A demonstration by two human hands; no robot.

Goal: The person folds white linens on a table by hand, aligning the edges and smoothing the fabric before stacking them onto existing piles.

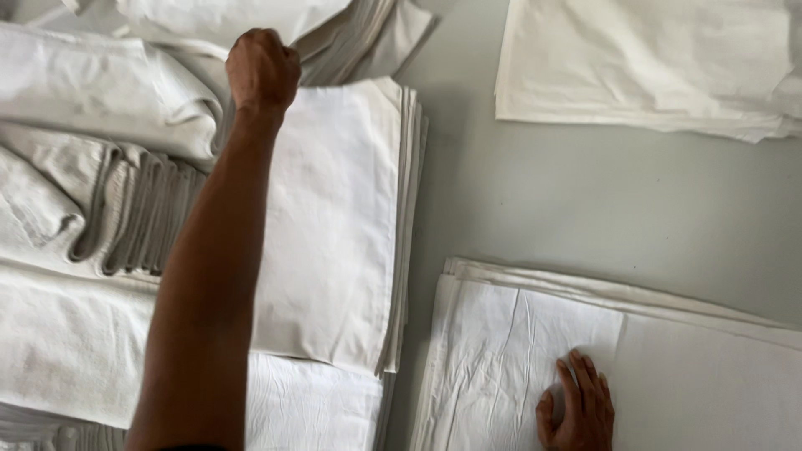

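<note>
On the left half of the grey table (585,200), the left hand (262,68) is closed in a fist, fingers clamped on a white cloth (167,33) above a stack of folded white sheets (334,225). Rumpled linens (75,209) lie along the left edge. Near the bottom edge, the right hand (576,409) rests flat, fingers spread apart, gripping nothing, on a second folded stack (493,351). Another white pile (643,58) occupies the top right corner.

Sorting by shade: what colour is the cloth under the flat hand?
White folded cloth, plain; head view.
</note>
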